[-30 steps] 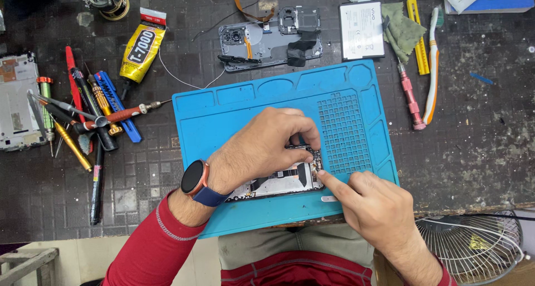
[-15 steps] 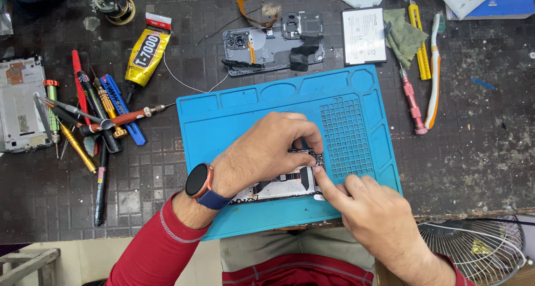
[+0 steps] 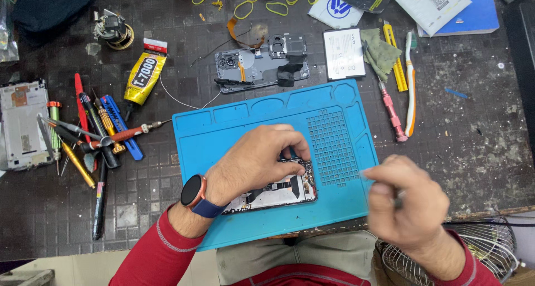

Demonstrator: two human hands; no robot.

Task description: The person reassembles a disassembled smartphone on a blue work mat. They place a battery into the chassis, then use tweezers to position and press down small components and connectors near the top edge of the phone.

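Observation:
An opened phone [image 3: 278, 191] with its back off lies on a blue silicone work mat [image 3: 234, 135]. My left hand [image 3: 259, 163] rests over the phone and pins its top edge with the fingertips; a smartwatch sits on that wrist. My right hand [image 3: 407, 202] is off the phone at the mat's right edge, blurred, fingers closed around a thin tool that I can barely see. The phone's upper end is hidden under my left fingers.
Screwdrivers, tweezers and pens [image 3: 89, 135] lie in a heap at the left beside a phone frame [image 3: 22, 124]. A yellow glue tube [image 3: 144, 77], a phone back housing [image 3: 259, 63], a battery [image 3: 344, 53], a pink screwdriver [image 3: 392, 113] and a toothbrush [image 3: 411, 85] lie behind the mat. A wire fan guard [image 3: 490, 252] sits at the lower right.
My right hand has pulled away from the phone to the right, off the mat's edge. My left hand stays on the phone.

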